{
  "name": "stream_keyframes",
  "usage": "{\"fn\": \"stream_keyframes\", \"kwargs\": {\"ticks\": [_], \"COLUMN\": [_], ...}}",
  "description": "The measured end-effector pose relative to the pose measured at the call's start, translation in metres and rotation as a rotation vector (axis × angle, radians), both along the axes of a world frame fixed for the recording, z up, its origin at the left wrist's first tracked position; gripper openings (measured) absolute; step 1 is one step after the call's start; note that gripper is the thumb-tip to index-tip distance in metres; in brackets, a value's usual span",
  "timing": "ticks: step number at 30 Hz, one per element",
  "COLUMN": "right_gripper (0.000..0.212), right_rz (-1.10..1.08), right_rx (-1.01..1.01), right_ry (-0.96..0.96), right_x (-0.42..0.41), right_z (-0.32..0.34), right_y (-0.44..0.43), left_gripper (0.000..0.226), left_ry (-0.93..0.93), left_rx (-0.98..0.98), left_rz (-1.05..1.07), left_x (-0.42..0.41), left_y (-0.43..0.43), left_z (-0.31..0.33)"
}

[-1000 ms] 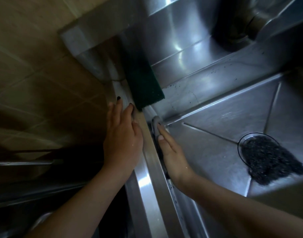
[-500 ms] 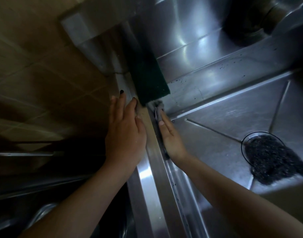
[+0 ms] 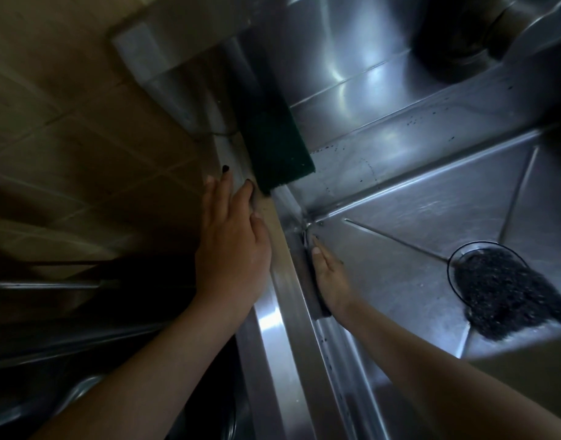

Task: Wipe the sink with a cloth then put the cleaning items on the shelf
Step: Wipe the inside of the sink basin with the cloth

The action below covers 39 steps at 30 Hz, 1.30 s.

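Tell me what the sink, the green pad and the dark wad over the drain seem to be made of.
Sink: likely stainless steel, brushed, with streaky bright reflections.
Green pad: apparently abrasive scouring fibre, matte and fuzzy, no shine.
Dark wad: probably steel wool, a coarse, tangled, speckled mass; too dim to be sure.

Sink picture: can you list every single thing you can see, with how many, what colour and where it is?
sink: one, shiny steel, fills the right half.
scouring pad: one, dark green, lying on the sink's rim at its far left corner.
steel wool: one clump, dark grey, on the sink floor over the drain, right side.
drain ring: one, dark, round, partly under the steel wool.
cloth: one, greyish, hard to make out, pressed against the sink's left inner wall.
tiled wall: brown, left side.
left hand: one, flat on the sink's left rim.
right hand: one, inside the sink, pressing the cloth on the wall.
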State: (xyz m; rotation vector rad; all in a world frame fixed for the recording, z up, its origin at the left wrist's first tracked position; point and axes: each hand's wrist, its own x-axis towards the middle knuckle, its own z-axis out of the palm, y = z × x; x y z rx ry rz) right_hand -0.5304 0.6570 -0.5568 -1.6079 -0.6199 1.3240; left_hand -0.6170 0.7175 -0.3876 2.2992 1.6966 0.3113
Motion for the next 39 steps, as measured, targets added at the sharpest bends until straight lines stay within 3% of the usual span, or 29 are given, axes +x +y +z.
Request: {"fn": "stream_keyframes", "kwargs": {"ticks": [6, 11, 18, 25, 34, 39], "right_gripper": [0.038, 0.041, 0.038, 0.042, 0.041, 0.04], "right_rz": [-0.052, 0.086, 0.122, 0.12, -0.005, -0.012], "right_rx": [0.079, 0.297, 0.394, 0.359, 0.058, 0.036], "right_ry": [0.096, -0.015, -0.073, 0.025, 0.032, 0.007], "right_x": [-0.002, -0.002, -0.003, 0.0, -0.001, -0.002], "right_z": [0.052, 0.105, 0.134, 0.108, 0.009, 0.0], "right_y": [-0.013, -0.024, -0.038, -0.017, 0.006, 0.005], "left_gripper": [0.044, 0.044, 0.044, 0.044, 0.043, 0.043], "left_ry": [-0.005, 0.001, 0.025, 0.016, 0.012, 0.001], "left_rx": [-0.015, -0.021, -0.018, -0.02, -0.005, 0.004], "left_rz": [0.009, 0.008, 0.005, 0.006, -0.006, -0.008], "left_x": [0.001, 0.001, 0.002, 0.001, -0.001, -0.001], "left_y": [0.0, -0.001, 0.0, 0.0, 0.002, 0.001], "left_z": [0.0, 0.002, 0.004, 0.003, 0.0, -0.002]}}
